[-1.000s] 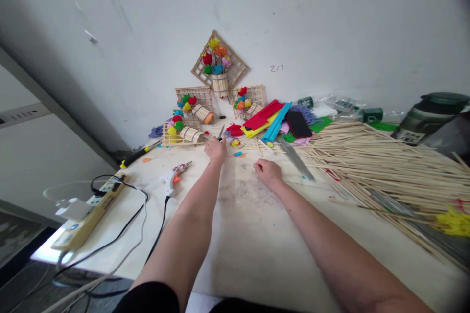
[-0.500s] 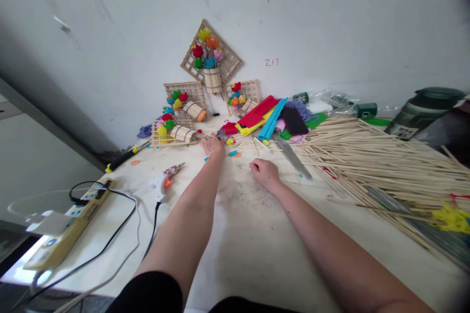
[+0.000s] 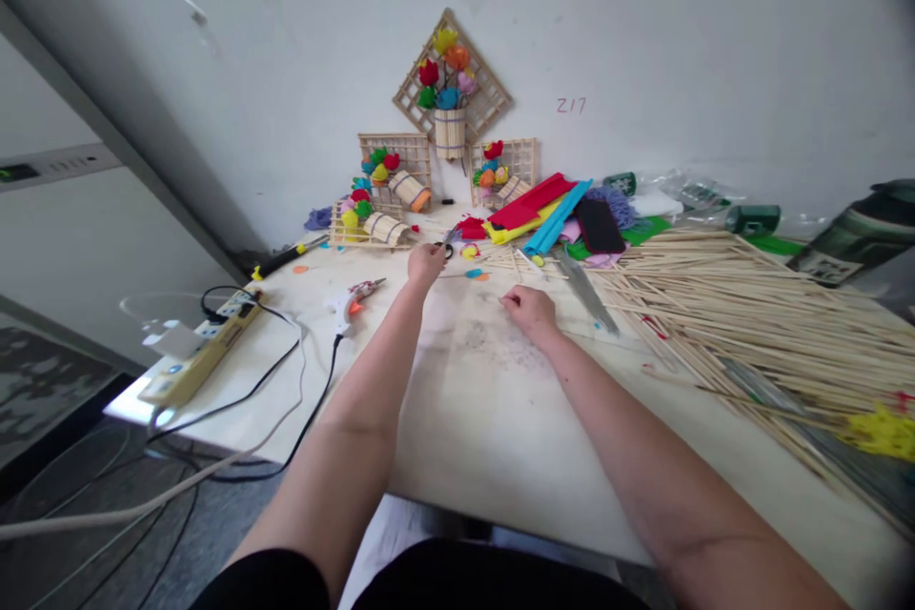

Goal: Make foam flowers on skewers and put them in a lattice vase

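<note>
My left hand (image 3: 427, 264) reaches to the far middle of the table, its fingers closed at a pair of scissors (image 3: 449, 251) with black handles. The scissor blades point away from me toward red paper scraps (image 3: 470, 228). Just right of that hand lie a small blue piece and an orange piece (image 3: 477, 274). My right hand (image 3: 530, 312) rests over the table, thumb and fingers pinched together; anything between them is too small to make out. Left of my left arm lies a white glue gun (image 3: 345, 311) with an orange trigger.
Stick-lattice panels with paper flowers (image 3: 452, 95) stand at the back. Coloured paper (image 3: 536, 210), a phone (image 3: 600, 227) and many thin wooden sticks (image 3: 750, 305) cover the right. A power strip (image 3: 200, 353) with cables sits at the left edge; a dark bottle (image 3: 854, 233) lies far right.
My view has shifted left and down, so the scene sits farther right and higher. My left hand has closed its fingers at the scissors. My right hand stays pinched in nearly the same place.
</note>
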Demonstrator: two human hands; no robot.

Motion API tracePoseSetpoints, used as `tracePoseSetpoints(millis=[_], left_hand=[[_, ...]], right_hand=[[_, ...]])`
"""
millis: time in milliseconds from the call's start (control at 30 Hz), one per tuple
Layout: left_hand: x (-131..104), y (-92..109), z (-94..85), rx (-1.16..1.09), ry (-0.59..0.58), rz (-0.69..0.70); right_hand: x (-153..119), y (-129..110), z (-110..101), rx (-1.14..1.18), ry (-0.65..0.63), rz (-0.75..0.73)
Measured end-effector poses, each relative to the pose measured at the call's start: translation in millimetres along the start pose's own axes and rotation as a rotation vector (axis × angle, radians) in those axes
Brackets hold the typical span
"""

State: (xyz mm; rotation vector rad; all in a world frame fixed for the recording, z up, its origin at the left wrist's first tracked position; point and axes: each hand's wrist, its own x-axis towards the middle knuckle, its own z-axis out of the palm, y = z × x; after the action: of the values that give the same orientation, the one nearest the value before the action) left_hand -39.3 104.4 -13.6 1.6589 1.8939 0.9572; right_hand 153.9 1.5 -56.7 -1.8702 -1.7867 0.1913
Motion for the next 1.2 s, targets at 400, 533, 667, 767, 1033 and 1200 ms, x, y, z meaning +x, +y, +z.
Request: tracePoseSetpoints(millis=[400,533,667,767,1033,1200], left_hand=[[-78.4,0.5,40.9,0.413,-0.05,0.322],[-82.9,0.8,46.3,0.419,-0.151,0.333],[-86.3,-0.5,46.3,0.427,-0.168,0.414],[-88.3,-0.9,43.1,0.445,-0.156,0.454],[-85.3,0.6,36.1,0.508,-0.057,0.512],[-75.6,-6.4,29.2,0.468,0.027,0.468]], right_hand=[[-7.3,-1.9,-5.8,-0.038,0.084,-0.041],[-6.1,-1.5,-5.1,-0.068,0.074,-0.049],[-4.2,0.5,-1.2,-0.079,0.088,-0.06],[-3.3,1.7,0.5,-0.085,0.094,-0.055],[-3.6,1.6,0.2,-0.081,0.099,-0.052],[-4.7,1.2,-0.5,-0.071,0.116,-0.045]])
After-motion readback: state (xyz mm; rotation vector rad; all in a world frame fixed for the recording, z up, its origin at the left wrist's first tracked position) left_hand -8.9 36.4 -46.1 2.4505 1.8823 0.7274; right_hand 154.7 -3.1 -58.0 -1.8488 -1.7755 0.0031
